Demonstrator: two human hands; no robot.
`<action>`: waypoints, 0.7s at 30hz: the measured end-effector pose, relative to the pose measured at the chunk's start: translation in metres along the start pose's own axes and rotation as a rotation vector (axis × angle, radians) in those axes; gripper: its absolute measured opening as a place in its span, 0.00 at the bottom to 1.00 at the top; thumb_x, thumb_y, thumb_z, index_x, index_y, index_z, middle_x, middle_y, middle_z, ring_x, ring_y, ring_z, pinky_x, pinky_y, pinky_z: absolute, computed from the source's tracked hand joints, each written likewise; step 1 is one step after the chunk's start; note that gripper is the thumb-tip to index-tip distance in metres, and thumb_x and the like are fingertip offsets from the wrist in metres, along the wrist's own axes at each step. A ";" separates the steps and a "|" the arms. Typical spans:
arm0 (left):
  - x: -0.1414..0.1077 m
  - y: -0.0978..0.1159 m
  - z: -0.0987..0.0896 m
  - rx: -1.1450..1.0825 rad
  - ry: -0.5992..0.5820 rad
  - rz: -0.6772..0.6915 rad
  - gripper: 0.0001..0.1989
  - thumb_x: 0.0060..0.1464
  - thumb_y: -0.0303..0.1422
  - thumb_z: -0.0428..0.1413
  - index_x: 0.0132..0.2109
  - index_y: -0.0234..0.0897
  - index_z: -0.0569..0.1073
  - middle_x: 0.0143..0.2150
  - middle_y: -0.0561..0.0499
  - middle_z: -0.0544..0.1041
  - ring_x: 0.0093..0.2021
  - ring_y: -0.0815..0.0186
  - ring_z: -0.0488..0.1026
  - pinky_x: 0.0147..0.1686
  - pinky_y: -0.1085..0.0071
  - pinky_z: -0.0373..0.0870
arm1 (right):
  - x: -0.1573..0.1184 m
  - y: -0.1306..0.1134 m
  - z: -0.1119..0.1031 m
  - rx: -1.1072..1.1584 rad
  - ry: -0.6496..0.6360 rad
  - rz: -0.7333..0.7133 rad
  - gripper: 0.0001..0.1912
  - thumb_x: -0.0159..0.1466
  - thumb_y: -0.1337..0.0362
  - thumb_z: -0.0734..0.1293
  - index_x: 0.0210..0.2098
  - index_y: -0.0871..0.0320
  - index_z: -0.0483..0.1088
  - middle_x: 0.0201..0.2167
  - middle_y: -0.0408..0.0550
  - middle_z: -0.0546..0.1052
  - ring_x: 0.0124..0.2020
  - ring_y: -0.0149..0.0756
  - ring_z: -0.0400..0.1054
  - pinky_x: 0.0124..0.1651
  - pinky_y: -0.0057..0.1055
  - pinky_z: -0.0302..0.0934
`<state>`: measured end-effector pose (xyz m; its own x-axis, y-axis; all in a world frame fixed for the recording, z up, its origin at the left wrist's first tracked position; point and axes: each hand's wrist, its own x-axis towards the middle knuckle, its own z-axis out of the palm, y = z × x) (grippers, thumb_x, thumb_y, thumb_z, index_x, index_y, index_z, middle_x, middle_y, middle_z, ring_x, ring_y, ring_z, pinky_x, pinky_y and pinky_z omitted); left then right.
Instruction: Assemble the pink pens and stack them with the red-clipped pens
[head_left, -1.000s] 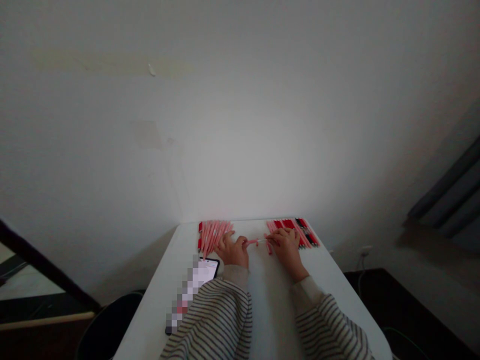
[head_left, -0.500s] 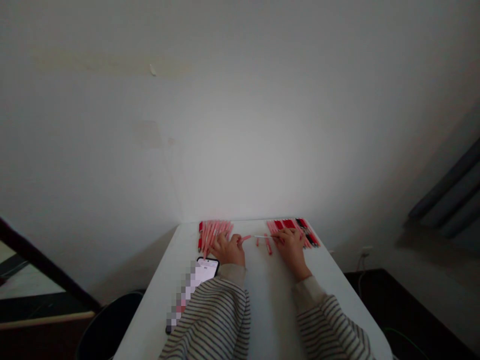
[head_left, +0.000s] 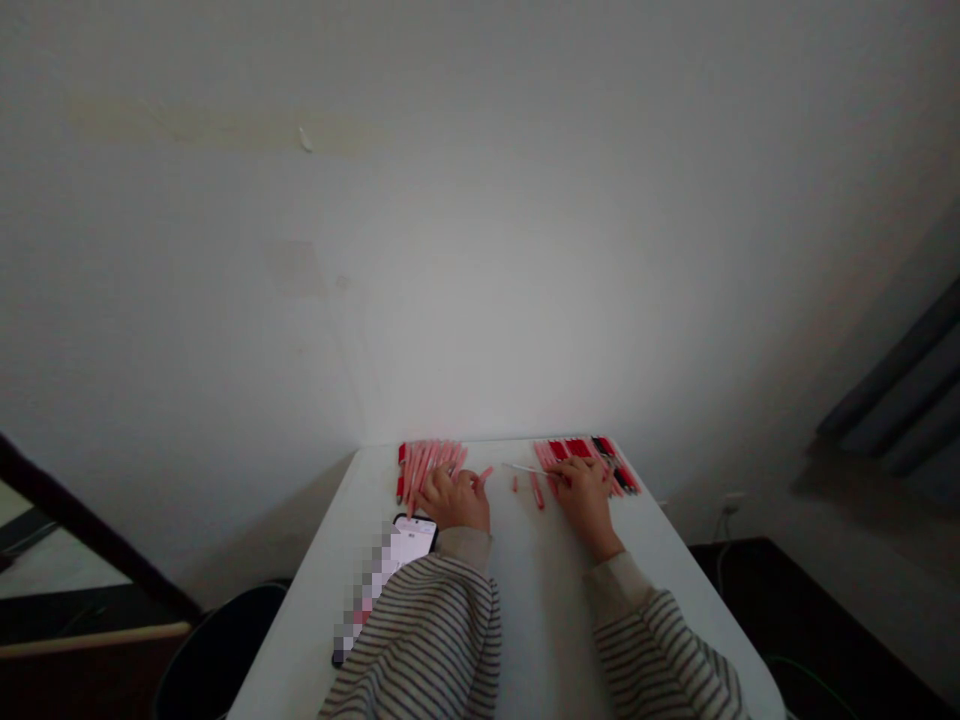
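Tube point(head_left: 487, 473): pink, tilted up to the right, partly hidden
Rod point(head_left: 528, 469): thin, white, nearly level, right of Tube, apart

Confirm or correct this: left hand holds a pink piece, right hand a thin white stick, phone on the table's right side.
Wrong side: the head view shows the phone on the left side of the table. The left hand holds a pink piece and the right hand a thin white stick.

Your left hand point(head_left: 454, 502) hides one end of its pink tube point(head_left: 487, 473) and some pink pens point(head_left: 425, 466) near the far left corner of the counter point(head_left: 544, 610); your sleeve point(head_left: 427, 630) covers part of the pixelated phone point(head_left: 412, 540). Your right hand point(head_left: 586, 498) hides one end of the white stick point(head_left: 525, 468). The counter's near edge is cut off below.
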<state>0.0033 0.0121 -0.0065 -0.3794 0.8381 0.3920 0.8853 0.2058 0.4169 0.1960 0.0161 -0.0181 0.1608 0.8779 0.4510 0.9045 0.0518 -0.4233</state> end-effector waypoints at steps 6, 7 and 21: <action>-0.003 0.004 0.001 0.066 0.055 0.032 0.14 0.53 0.44 0.51 0.34 0.42 0.78 0.53 0.47 0.71 0.59 0.53 0.57 0.59 0.46 0.44 | 0.000 0.000 0.002 0.001 0.004 -0.003 0.09 0.61 0.62 0.64 0.37 0.48 0.76 0.41 0.46 0.76 0.49 0.45 0.56 0.56 0.56 0.38; -0.003 0.004 0.003 0.073 0.064 0.041 0.15 0.54 0.44 0.51 0.34 0.41 0.78 0.53 0.46 0.71 0.59 0.53 0.56 0.60 0.45 0.44 | 0.000 0.000 0.002 0.005 0.002 -0.004 0.09 0.61 0.62 0.64 0.37 0.48 0.76 0.41 0.46 0.76 0.49 0.45 0.56 0.56 0.57 0.38; -0.004 0.004 0.011 0.174 0.021 0.037 0.16 0.55 0.40 0.48 0.39 0.37 0.77 0.54 0.45 0.70 0.60 0.51 0.55 0.61 0.38 0.40 | 0.001 0.003 0.007 0.016 0.008 -0.007 0.08 0.61 0.61 0.64 0.36 0.48 0.77 0.42 0.46 0.75 0.49 0.46 0.56 0.55 0.55 0.38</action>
<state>0.0114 0.0150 -0.0157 -0.3495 0.8365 0.4220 0.9313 0.2610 0.2540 0.1959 0.0205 -0.0238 0.1580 0.8735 0.4605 0.8993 0.0653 -0.4325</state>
